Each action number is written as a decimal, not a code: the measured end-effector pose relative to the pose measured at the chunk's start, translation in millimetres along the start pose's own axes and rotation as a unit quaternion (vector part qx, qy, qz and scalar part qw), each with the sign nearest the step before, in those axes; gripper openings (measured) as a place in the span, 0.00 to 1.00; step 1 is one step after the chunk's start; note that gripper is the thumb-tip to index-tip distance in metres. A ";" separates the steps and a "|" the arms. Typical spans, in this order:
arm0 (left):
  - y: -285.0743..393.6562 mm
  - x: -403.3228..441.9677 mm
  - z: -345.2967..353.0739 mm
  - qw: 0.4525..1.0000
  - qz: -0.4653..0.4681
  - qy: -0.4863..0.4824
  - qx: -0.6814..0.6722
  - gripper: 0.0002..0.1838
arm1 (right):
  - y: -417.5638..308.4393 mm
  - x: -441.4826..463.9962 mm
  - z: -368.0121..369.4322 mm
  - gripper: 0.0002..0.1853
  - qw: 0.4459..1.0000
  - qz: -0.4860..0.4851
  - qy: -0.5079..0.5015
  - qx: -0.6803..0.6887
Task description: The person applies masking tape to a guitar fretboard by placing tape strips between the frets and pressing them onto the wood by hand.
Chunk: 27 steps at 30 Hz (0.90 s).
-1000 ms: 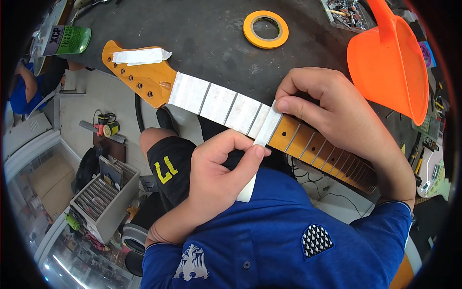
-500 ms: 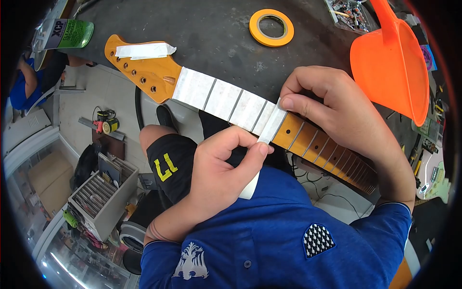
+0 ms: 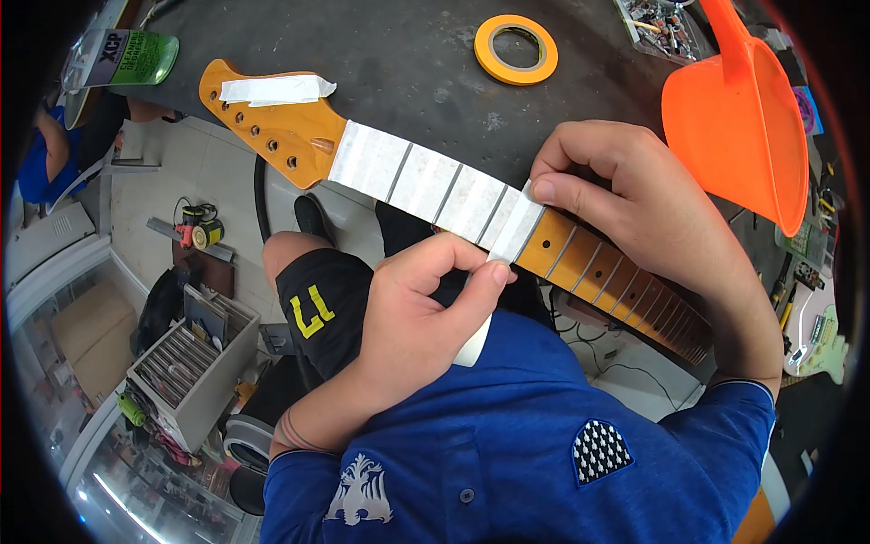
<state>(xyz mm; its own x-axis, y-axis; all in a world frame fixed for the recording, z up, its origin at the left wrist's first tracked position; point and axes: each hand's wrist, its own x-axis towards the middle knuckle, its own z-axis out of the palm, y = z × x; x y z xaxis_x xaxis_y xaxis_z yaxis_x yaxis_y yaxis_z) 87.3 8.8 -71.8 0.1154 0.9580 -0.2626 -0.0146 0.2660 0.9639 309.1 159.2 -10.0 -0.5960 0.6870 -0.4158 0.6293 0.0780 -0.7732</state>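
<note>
A guitar neck (image 3: pixel 580 260) slants across my lap, its amber headstock (image 3: pixel 304 142) at the upper left and its bare wooden frets toward my right forearm. White masking tape (image 3: pixel 424 186) covers the first few fret spaces, leaving the metal frets showing. Across the neck, beside the bare wood, lies a narrow strip of white tape (image 3: pixel 515 229). My left hand (image 3: pixel 421 313) pinches the strip's near end between thumb and forefinger, and a loose white tail hangs below. At the far edge, my right hand (image 3: pixel 625 186) presses thumb and fingers together on the other end.
On the dark bench sit a yellow tape roll (image 3: pixel 516 50), an orange dustpan (image 3: pixel 736 118) and a tray of small parts (image 3: pixel 660 27). A green-labelled bottle (image 3: pixel 136 59) stands upper left. Below are a box of files (image 3: pixel 195 358) and another person's arm (image 3: pixel 56 150).
The view has shifted slightly, with the neck and tape roll sitting a little higher and further right. Both hands keep their hold on the strip's ends.
</note>
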 end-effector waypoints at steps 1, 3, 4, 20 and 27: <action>-2.6 0.9 0.2 1.000 0.005 0.001 0.003 0.05 | 0.1 0.3 0.0 0.11 1.000 -0.001 0.000 -0.001; -8.6 2.1 3.5 1.000 0.009 0.023 -0.013 0.06 | -2.4 0.1 0.2 0.11 1.000 0.002 -0.001 -0.021; -10.2 2.5 4.4 0.999 0.011 0.033 -0.022 0.07 | -5.6 -0.7 0.3 0.11 0.999 0.006 -0.001 -0.041; -29.5 8.0 2.7 0.999 0.010 0.012 -0.037 0.09 | -3.2 -25.3 65.2 0.07 0.937 -0.117 0.217 -0.247; -33.3 6.3 3.1 0.997 0.044 0.022 -0.065 0.06 | -12.9 -46.1 84.1 0.20 0.868 -0.205 0.255 -0.373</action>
<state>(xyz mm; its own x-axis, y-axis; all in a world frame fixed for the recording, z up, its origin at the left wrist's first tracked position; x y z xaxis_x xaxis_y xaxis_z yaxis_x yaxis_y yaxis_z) 91.5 5.6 -105.3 0.0644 0.9811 -0.1827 -0.1516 0.1905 0.9699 286.5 65.8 -21.1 -0.6680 0.7061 0.2349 0.6771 0.7077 -0.2017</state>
